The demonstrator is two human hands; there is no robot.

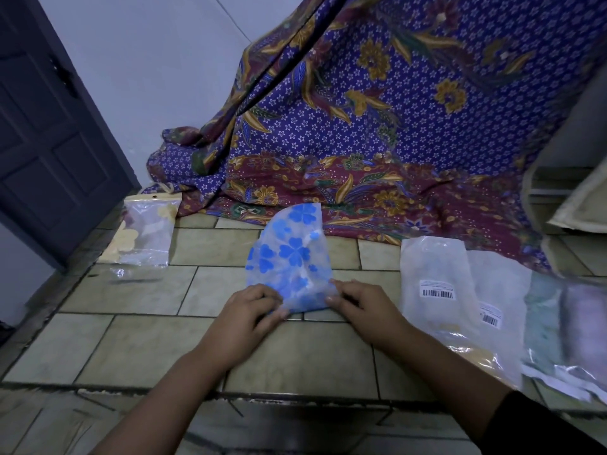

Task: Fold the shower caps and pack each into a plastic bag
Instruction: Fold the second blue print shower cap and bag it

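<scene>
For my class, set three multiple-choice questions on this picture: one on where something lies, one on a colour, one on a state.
1. Where is the packed bag relative to the cap being folded?
A) right of it
B) left of it
C) under it

2. What colour are the cap's flowers?
A) red
B) green
C) blue

3. How is the cap held?
A) by the left hand and the right hand, at its near edge
B) by one hand only
C) by neither hand

Answers:
1 B: the bag lies far to the left of the cap.
2 C: the flowers are blue on pale plastic.
3 A: fingers of both hands grip the near edge while the cap lies on the tiles.
</scene>
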